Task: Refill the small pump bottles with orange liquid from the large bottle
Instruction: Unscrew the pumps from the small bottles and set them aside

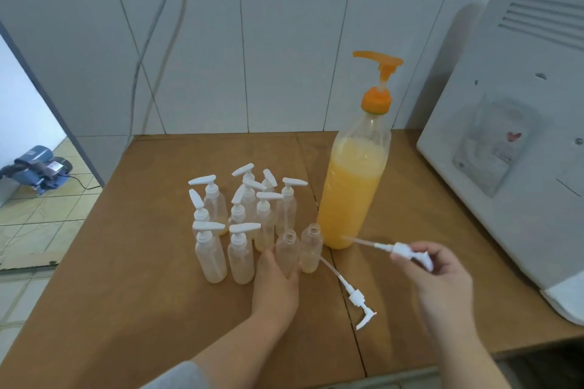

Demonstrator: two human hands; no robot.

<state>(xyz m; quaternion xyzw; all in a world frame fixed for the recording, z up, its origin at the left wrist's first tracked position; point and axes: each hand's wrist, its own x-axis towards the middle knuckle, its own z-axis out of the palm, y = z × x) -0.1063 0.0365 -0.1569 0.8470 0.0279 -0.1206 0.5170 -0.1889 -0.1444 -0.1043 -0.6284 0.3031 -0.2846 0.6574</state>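
A large clear bottle (352,186) of orange liquid with an orange pump top stands on the brown table (151,294). To its left cluster several small clear pump bottles (210,254) with white pump heads. Two small bottles stand uncapped at the front: my left hand (276,284) grips one open bottle (287,249), and the other open bottle (311,246) stands just right of it. My right hand (439,275) pinches a removed white pump head (407,253), its tube pointing left toward the large bottle. Another removed pump head (358,301) lies on the table.
A white appliance (512,136) fills the right side of the table. A tiled wall with hanging cables (148,41) is behind. Tiled floor and a blue machine (41,169) lie beyond the table's left edge.
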